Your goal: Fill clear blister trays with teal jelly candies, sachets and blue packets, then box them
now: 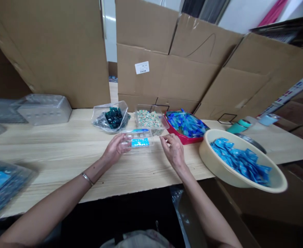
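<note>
Your red tray (190,140) carries slim pieces (186,123) in mixed deep and pale blues. Left of that tray, your clear case (139,135) shows a sky-blue card (140,142) speckled with white and a darker blue strip (140,130). Farther left of the tray, you have dark teal packets (114,117). To its right, your cream basin (213,162) bears shiny blue packets (240,162), and a turquoise bottle (239,126) stands there too. Behind the tray, you face plain brown cardboard (146,82) (save for one white label (142,67), printed in black).

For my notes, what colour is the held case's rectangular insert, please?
The insert is light blue with white marks; see head view.
</note>
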Motion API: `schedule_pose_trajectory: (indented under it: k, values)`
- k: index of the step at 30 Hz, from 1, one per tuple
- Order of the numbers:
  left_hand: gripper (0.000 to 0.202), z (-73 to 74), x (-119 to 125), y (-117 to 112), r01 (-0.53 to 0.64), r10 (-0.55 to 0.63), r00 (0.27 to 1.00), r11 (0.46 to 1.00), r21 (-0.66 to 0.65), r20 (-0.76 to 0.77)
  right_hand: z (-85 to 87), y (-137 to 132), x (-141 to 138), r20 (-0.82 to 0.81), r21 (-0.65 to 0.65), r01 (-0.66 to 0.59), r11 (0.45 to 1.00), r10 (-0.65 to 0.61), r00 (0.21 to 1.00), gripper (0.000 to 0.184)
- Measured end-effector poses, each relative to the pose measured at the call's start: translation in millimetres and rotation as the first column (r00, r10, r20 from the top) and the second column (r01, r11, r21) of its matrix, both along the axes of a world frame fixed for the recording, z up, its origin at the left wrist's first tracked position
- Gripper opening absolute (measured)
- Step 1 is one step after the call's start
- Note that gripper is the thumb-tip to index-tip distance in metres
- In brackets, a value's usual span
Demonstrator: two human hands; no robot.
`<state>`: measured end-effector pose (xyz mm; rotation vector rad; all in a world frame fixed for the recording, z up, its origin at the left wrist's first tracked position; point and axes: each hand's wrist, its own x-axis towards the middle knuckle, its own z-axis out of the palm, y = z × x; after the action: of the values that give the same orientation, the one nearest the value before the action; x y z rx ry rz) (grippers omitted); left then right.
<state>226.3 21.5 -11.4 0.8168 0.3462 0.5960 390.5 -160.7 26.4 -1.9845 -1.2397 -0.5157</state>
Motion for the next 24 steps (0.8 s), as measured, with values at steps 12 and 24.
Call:
schedule_pose_trajectory:
  k: [12, 24]
  values:
    - [0.017, 7.9, -6.1, 5.9, 0.219, -0.213, 0.972, 0.975, 0.05, -0.103, 37.2, 55.4, 85.7, -0.103, -0.073, -0.188, 0.98, 0.18, 0.978, 0.021]
    - [0.015, -1.2, -0.1, -1.3, 0.329, -0.314, 0.931, 0.943, 0.053, -0.187, 20.8, 144.7, 152.4, -0.09, -0.787, -0.268, 0.556, 0.326, 0.941, 0.018]
